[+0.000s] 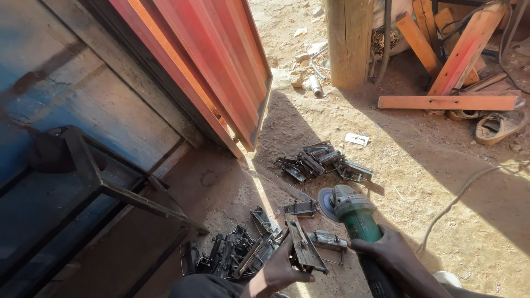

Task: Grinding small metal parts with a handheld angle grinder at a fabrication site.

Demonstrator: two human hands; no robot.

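1. The left hand (279, 270) is closed around a flat metal bracket (302, 245), gripping its lower end so the piece tilts up and away from the body; a firm hold low on the piece, with fingers clear of the top edge, seems the safest way to present it
2. The right hand (391, 253) is wrapped tight around the body of the green angle grinder (353, 212), whose disc (327, 203) sits just beyond and to the right of the bracket, not touching it as far as can be seen; bringing the disc in at a shallow angle and with light pressure would likely give a cleaner edge
3. The grinder's cord (458, 198) trails off to the right across the sand, well apart from the disc; best kept there
4. A heap of similar brackets (232, 254) lies in shade just left of the held piece, with single pieces (301, 208) nearby
5. Farther out, a second heap (320, 161) rests in sunlight on the ground
6. Beyond stand a red metal door panel (215, 72), a wooden post (349, 41) and orange painted bars (447, 102); sparks are better thrown toward open sand
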